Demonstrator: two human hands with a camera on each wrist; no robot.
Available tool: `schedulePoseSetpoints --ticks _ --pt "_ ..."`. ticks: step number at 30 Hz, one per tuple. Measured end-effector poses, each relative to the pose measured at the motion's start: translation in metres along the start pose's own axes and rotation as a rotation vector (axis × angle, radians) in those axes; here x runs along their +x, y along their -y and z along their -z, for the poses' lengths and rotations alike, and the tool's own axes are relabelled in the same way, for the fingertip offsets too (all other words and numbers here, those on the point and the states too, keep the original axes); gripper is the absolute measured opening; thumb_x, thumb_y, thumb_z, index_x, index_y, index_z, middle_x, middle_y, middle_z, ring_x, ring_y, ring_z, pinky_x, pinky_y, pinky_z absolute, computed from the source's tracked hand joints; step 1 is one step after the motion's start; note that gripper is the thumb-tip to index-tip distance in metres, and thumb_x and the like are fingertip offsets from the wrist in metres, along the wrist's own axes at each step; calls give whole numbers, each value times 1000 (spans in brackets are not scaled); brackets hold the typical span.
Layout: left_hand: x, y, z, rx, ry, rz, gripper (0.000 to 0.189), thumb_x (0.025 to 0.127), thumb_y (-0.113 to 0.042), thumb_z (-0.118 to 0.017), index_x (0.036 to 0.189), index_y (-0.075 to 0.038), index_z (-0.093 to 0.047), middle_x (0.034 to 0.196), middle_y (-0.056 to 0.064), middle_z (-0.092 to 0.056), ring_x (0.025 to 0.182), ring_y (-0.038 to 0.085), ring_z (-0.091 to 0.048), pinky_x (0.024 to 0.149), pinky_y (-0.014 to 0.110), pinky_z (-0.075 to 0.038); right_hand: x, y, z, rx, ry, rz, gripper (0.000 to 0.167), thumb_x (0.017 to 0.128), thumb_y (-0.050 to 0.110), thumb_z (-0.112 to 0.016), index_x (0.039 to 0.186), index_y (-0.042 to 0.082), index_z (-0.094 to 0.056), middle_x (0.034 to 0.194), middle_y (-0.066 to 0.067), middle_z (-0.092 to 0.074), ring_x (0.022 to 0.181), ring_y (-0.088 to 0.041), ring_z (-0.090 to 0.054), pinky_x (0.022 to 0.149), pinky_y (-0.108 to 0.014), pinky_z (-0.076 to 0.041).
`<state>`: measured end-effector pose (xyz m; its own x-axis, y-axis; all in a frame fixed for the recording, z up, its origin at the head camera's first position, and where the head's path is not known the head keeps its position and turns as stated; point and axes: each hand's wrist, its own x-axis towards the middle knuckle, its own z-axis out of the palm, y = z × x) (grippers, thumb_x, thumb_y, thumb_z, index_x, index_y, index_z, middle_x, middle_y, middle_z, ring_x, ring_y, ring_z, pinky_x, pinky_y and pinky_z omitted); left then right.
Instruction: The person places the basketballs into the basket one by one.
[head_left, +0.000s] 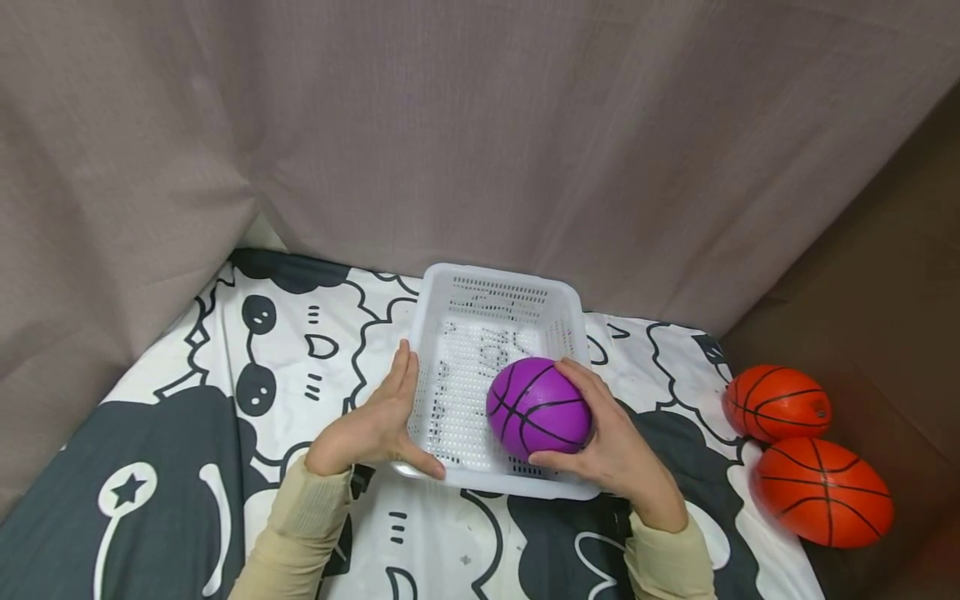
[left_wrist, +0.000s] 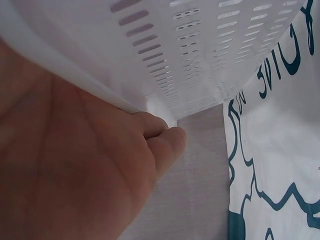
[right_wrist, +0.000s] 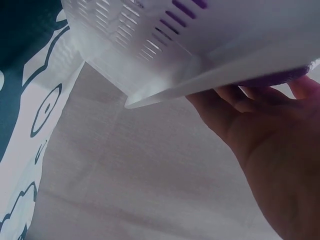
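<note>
My right hand point(head_left: 611, 442) holds a small purple toy basketball point(head_left: 536, 408), its fingers and thumb spread round the ball's right side. The ball is at the near right corner of a white plastic basket point(head_left: 504, 275) with slotted walls. At the basket's near left corner is my left hand point(head_left: 378, 425), fingers straight along the left side and thumb across the front rim. In the left wrist view, the fingers of the left hand point(left_wrist: 95, 150) lie along the basket's rim. The right wrist view shows the ball point(right_wrist: 275, 79) partly hidden behind the rim.
Two orange toy basketballs point(head_left: 780, 404) point(head_left: 825, 492) lie at the right edge of the cartoon-print cloth point(head_left: 300, 358). A grey-brown curtain point(head_left: 480, 133) hangs behind the basket. On the far right is a brown surface point(head_left: 885, 317).
</note>
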<state>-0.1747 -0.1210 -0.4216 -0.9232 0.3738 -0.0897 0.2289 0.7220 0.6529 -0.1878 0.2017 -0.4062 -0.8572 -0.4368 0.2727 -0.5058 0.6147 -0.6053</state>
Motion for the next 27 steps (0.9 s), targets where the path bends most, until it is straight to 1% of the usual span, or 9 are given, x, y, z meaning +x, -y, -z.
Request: schedulePoseSetpoints --ticks 7,15,27 --pt "0 0 0 -3 1 -4 160 45 -60 -89 150 4 14 156 19 26 145 29 14 118 42 -5 0 0 -3 5 18 -14 111 56 56 -89 149 32 -35 154 0 -32 128 -30 -45 92 -54 -48" --pt "0 1 0 -3 -3 -12 160 45 -60 -89 150 5 13 155 19 28 145 29 14 118 42 -5 1 1 -7 -23 40 -22 111 55 60 -87 149 34 -35 153 -1 -32 129 -30 -43 91 -53 -49" --pt "0 3 -1 -2 -10 -26 159 46 -60 -89 150 5 13 155 19 28 145 29 13 118 42 -5 1 -2 -11 -27 74 -26 111 56 62 -87 149 32 -35 152 0 -32 127 -27 -44 91 -50 -50"
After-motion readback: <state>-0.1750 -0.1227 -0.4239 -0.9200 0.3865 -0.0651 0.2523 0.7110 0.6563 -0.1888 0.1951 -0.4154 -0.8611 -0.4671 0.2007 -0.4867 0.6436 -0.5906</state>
